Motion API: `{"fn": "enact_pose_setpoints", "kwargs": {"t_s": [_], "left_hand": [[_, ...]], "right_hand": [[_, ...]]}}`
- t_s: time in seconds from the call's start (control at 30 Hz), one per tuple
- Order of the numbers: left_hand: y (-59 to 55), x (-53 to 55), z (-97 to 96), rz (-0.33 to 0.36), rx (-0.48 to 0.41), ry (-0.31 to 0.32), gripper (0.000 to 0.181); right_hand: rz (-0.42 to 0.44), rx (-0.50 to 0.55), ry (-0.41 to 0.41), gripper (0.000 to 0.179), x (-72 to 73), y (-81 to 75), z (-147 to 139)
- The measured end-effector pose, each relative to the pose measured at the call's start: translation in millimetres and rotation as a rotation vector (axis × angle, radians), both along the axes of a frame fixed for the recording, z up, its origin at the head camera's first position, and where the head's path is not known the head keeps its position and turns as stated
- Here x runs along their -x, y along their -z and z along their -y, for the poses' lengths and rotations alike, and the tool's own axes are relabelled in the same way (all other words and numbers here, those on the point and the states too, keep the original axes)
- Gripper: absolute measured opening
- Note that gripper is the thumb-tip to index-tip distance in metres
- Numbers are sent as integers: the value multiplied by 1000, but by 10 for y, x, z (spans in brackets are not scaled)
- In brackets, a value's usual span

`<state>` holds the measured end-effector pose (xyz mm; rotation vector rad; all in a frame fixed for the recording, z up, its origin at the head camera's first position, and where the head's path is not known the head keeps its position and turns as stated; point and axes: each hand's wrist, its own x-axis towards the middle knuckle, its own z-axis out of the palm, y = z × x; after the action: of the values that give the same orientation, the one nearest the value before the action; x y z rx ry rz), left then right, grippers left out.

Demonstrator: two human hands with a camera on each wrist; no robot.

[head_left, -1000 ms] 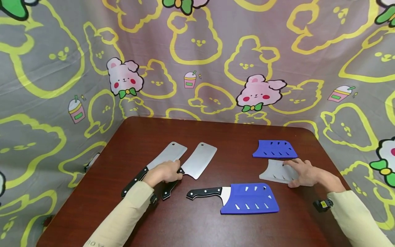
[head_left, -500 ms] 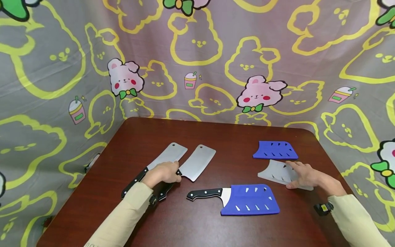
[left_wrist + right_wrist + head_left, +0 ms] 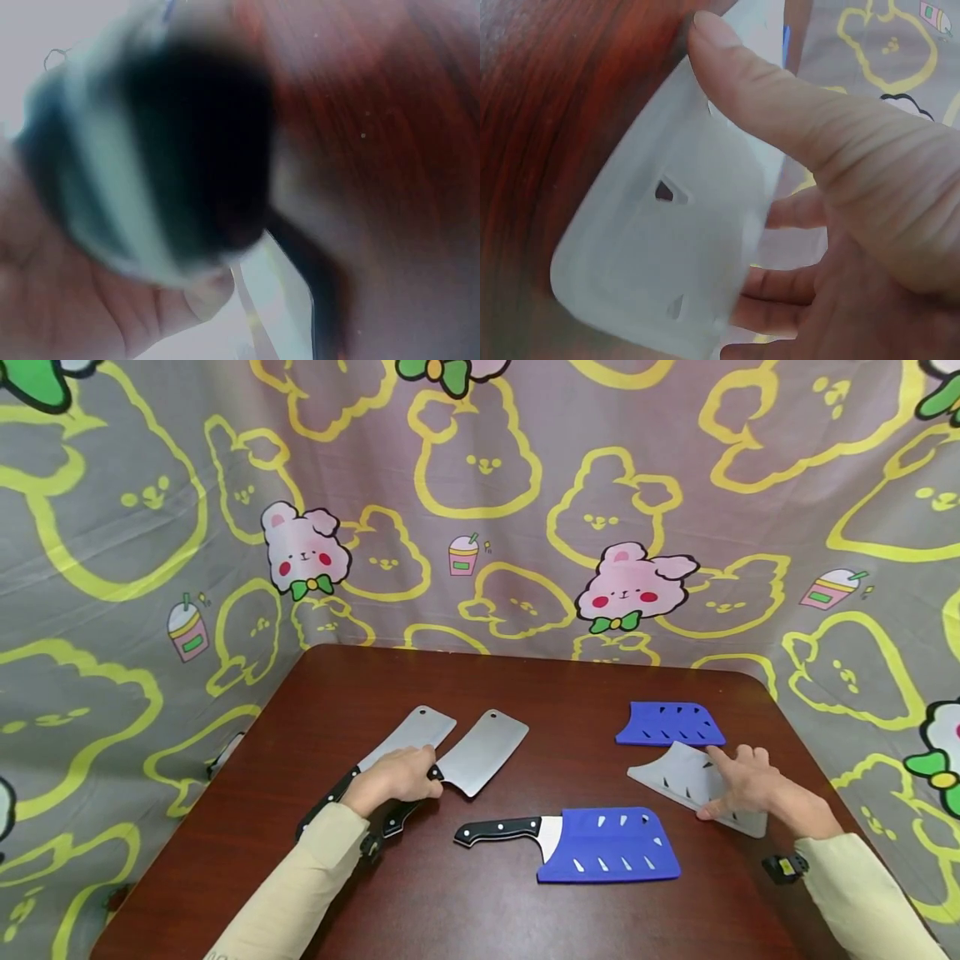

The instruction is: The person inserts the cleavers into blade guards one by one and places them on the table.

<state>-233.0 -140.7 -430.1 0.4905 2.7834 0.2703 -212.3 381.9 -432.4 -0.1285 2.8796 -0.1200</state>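
Observation:
My left hand [image 3: 402,774] grips the black handle of a cleaver, whose bare steel blade [image 3: 483,753] points away to the right. In the left wrist view the butt of the handle [image 3: 172,150] looms large and blurred. A second bare cleaver [image 3: 412,732] lies just left of it, partly behind that hand. On the right side, my right hand [image 3: 752,787] holds a whitish blade sheath [image 3: 686,777] with small slots. The right wrist view shows the thumb [image 3: 757,90] along one face of the sheath and the other fingers at its far edge; the sheath stands tilted.
A third cleaver [image 3: 498,830] lies at the front middle, its blade inside a blue sheath [image 3: 615,843]. Behind the whitish sheath lies another blue sheath [image 3: 667,723]. The brown table [image 3: 360,893] ends at a patterned curtain [image 3: 525,602].
The whitish sheath has turned and tilted in my right hand, its near right end swinging toward me. The cleaver in my left hand has shifted slightly, its handle end a little further left.

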Motion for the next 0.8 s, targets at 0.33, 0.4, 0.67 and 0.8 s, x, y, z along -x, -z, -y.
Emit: {"fn": "enact_pose_setpoints", "kwargs": {"t_s": [0.33,0.4,0.67,0.8], "left_hand": [[-69,-4,-27,-16,-121,-17,28],[-99,-13,-29,-18,-146,-19,28],[-278,-47,-64,-97,-189,-21,28],[-352,-49,-77,-90,-207,-71,34]], "right_hand": [[-149,97,-41,74,-63,-142,-65],[-130,117,-54,65,-84,-167,-78],[-130,153,-140,47,-106,-256,-94],[-158,196,-157,34,-69,-288,-67]]}}
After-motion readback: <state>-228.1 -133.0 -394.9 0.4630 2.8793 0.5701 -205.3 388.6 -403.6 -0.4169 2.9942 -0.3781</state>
